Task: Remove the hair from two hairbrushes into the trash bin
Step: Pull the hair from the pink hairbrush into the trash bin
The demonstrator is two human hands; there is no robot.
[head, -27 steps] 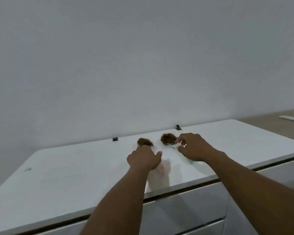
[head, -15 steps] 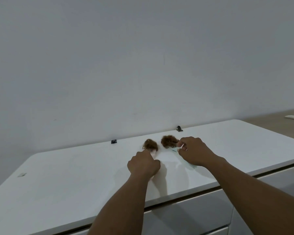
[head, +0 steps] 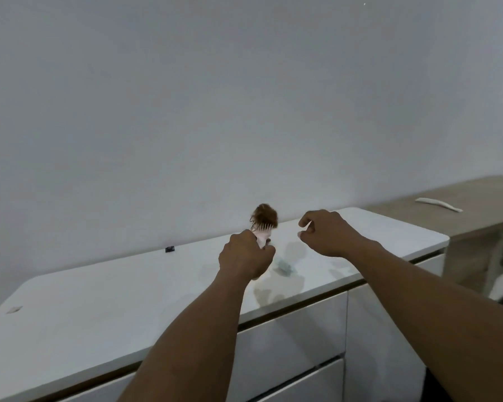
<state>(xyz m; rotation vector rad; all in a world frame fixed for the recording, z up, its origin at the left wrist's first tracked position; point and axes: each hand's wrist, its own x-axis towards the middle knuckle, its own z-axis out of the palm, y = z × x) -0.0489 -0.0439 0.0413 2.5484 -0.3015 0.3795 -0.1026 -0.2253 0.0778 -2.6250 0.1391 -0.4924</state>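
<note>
One pink hairbrush [head: 262, 234] clenched in left hand [head: 244, 256], hair clump [head: 265, 216] above fingers [head: 266, 250], right hand [head: 325, 235] loosely curled, holding nothing, above white table [head: 99, 303].

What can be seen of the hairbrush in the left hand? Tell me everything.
The hairbrush looks like pale pink plastic, with thin light bristles showing under a brown clump of hair matted over its head. It is held upright, head up, lifted off the white cabinet top. The left hand is closed around its handle, hiding most of it. The right hand is beside it, not touching.

Hair [head: 264, 215] brown – brush [head: 262, 235] pink – cabinet [head: 99, 300] white.
</note>
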